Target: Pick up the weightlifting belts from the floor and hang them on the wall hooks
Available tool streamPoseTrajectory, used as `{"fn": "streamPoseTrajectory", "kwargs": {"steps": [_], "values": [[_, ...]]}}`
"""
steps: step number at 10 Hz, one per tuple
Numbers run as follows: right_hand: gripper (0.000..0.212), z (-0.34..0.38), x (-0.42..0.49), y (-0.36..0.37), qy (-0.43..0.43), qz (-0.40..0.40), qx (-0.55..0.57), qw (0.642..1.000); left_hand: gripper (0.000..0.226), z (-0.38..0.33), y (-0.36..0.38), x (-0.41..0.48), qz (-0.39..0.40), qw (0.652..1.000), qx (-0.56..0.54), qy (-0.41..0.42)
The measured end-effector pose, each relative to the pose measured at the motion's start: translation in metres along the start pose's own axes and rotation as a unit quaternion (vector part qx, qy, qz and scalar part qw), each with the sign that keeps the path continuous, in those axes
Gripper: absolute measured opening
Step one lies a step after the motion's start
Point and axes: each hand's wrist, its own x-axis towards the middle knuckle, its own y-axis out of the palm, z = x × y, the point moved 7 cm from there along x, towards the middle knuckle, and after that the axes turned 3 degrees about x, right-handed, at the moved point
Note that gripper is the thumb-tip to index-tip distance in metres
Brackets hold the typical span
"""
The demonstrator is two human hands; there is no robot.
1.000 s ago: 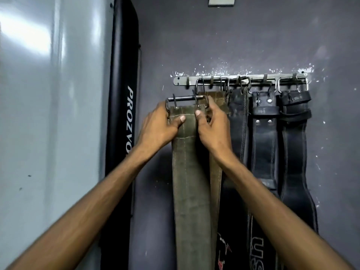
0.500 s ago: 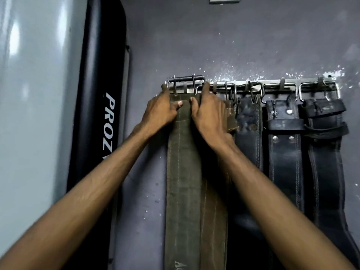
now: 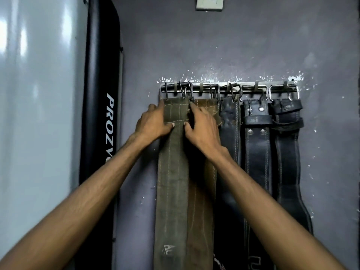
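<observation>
Hanging a belt on the wall: a person's left hand (image 3: pixel 153 121) and right hand (image 3: pixel 202 125) grip the top of the green belt (image 3: pixel 173 172), thumbs on its face, fingers curled round its edges. A second ago its buckle (image 3: pixel 176 90) was held below the rail (image 3: pixel 251 87); it now sits over the hooks at the left end, beside a brown belt (image 3: pixel 202 182) and black belts (image 3: pixel 257 162). This one looks hung; only letting go remains.

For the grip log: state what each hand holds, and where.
Both grip the green belt just below its buckle: left hand at the left edge, right hand at the right edge.
</observation>
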Motion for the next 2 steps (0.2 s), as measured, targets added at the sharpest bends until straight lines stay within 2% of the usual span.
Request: {"fn": "streamPoseTrajectory", "kwargs": {"steps": [2], "values": [[0.063, 0.013, -0.052, -0.029, 0.035, 0.001, 0.015, 0.999, 0.090, -0.017, -0.021, -0.070, 0.034, 0.999, 0.014, 0.022]]}}
